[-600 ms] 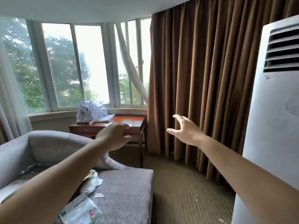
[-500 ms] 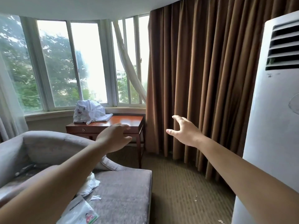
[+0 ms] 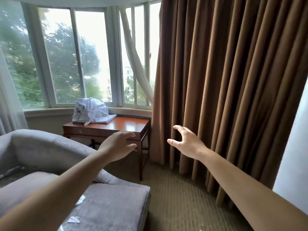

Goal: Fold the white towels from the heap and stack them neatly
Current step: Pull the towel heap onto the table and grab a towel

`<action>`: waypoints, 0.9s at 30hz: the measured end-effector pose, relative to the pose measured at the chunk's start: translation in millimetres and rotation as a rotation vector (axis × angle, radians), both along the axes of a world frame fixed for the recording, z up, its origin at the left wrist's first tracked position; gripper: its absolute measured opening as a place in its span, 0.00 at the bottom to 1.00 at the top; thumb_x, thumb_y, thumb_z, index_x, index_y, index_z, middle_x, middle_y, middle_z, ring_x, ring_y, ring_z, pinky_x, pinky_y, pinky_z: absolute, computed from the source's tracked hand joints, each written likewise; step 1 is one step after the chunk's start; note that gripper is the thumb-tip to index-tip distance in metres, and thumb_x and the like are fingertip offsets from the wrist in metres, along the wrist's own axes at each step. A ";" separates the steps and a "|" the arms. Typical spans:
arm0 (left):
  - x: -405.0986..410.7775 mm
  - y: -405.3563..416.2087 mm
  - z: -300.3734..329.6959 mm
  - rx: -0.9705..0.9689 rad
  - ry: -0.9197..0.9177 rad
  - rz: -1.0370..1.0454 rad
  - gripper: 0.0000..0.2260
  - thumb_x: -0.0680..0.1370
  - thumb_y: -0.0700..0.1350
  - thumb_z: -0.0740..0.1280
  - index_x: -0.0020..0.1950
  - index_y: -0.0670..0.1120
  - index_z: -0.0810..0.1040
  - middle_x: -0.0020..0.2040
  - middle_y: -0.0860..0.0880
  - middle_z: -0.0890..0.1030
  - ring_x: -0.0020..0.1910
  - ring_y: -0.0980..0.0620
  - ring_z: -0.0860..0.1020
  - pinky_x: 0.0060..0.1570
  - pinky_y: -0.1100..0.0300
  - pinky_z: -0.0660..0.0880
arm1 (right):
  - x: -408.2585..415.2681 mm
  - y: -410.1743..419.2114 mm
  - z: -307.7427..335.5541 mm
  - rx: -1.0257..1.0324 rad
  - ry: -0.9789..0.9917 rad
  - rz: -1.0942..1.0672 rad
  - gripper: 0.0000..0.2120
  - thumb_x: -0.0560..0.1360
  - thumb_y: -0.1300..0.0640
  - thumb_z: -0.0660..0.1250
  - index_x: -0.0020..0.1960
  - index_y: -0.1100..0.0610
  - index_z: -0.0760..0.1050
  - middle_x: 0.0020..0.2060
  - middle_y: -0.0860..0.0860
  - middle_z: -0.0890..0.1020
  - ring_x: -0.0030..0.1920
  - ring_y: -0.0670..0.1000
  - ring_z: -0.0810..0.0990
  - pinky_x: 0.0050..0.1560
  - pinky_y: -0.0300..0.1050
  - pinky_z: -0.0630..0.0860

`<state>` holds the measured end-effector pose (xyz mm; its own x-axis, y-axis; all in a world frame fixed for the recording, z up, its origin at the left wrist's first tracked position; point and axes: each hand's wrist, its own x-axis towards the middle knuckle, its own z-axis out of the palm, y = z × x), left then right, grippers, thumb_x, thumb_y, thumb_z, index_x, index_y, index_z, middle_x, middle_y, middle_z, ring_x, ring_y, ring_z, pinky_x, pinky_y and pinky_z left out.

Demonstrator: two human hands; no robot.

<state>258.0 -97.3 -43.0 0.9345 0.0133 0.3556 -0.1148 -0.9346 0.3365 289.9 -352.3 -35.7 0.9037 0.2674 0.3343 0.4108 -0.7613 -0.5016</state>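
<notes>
A heap of white towels (image 3: 90, 110) with small printed marks lies on the left part of a reddish wooden table (image 3: 131, 125) under the window. A flat folded white towel (image 3: 109, 118) lies at the heap's right foot. Both my arms stretch forward in the air, well short of the heap. My left hand (image 3: 119, 145) hovers in front of the table's front edge, fingers loosely bent and holding nothing. My right hand (image 3: 187, 142) hangs to the right of the table, before the curtain, fingers spread and holding nothing.
A grey sofa (image 3: 103, 205) with paper scraps on its seat fills the lower left. Heavy brown curtains (image 3: 233, 80) hang at the right, beside a white standing air conditioner (image 3: 295, 155). Carpeted floor (image 3: 175, 205) runs between sofa and curtain up to the table.
The view has moved closer to the table and swung left, so the air conditioner has slid toward the right edge. Both hands stay outstretched and hold nothing.
</notes>
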 end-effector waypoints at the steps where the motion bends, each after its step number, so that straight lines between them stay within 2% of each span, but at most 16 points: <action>1: 13.9 -3.3 -3.7 -0.007 0.002 0.002 0.20 0.75 0.51 0.68 0.67 0.53 0.75 0.66 0.53 0.76 0.63 0.54 0.74 0.61 0.58 0.71 | 15.7 -3.4 -3.4 0.003 0.009 0.003 0.31 0.78 0.45 0.65 0.77 0.50 0.58 0.76 0.49 0.62 0.74 0.53 0.64 0.68 0.52 0.69; 9: 130.9 -18.9 -38.5 -0.022 0.045 0.023 0.19 0.75 0.50 0.68 0.66 0.51 0.76 0.64 0.53 0.77 0.62 0.54 0.75 0.61 0.58 0.72 | 144.5 -19.1 -30.3 -0.004 0.063 0.042 0.32 0.78 0.44 0.65 0.77 0.50 0.58 0.75 0.49 0.63 0.74 0.52 0.64 0.69 0.51 0.68; 16: 276.2 -2.6 -68.7 -0.025 0.067 0.045 0.19 0.76 0.51 0.67 0.67 0.52 0.75 0.66 0.54 0.76 0.64 0.55 0.74 0.63 0.57 0.71 | 297.6 2.4 -58.6 -0.035 0.066 0.085 0.32 0.77 0.44 0.66 0.77 0.50 0.58 0.75 0.49 0.64 0.73 0.52 0.64 0.69 0.51 0.69; 27: 491.6 31.0 -61.6 -0.029 0.129 0.098 0.20 0.76 0.51 0.66 0.68 0.53 0.74 0.66 0.53 0.76 0.64 0.54 0.73 0.62 0.56 0.71 | 530.1 37.5 -59.7 -0.090 0.096 0.117 0.32 0.77 0.43 0.66 0.76 0.49 0.58 0.75 0.48 0.64 0.73 0.52 0.66 0.67 0.50 0.69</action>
<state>749.6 -66.3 -104.6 0.9662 0.1154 0.2305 0.0227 -0.9288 0.3699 820.0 -314.8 -95.4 0.8914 0.3973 0.2180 0.4525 -0.7547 -0.4750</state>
